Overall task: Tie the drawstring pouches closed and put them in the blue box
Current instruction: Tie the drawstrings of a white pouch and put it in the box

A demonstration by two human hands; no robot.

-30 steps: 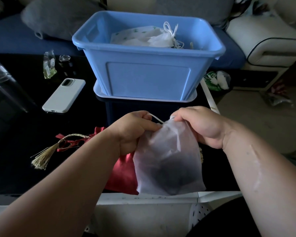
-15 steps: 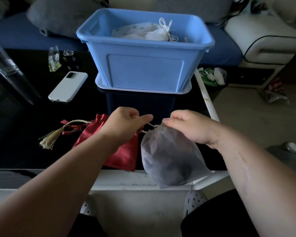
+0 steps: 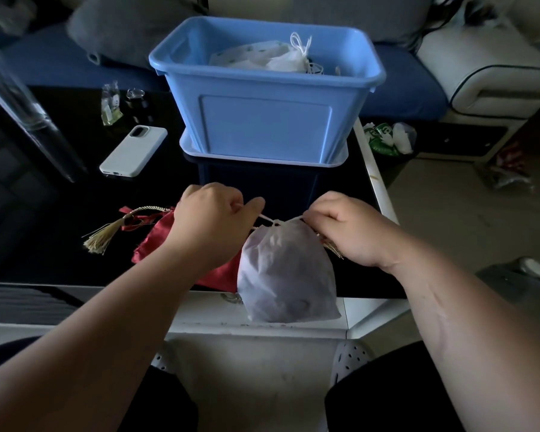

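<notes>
Cinching, white pouch [image 3: 287,275]: mouth, loose half a second ago, now drawn to a pucker midway between the fingers [image 3: 253,203]; left hand [image 3: 214,219] and right hand [image 3: 353,232] each pinch a cord [image 3: 266,218] end, pulled apart; knot likely next; box [image 3: 262,120] beyond the fingers, well apart.

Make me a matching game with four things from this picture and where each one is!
Things:
1. white pouch
2. red pouch
3. phone
4. blue box

Places:
A. flat on the black table, camera side up
B. has other pouches inside it
C. its drawstring is pinched by the left hand and the right hand
D. lying partly hidden behind the left hand

Pairs: 1-C, 2-D, 3-A, 4-B.
</notes>
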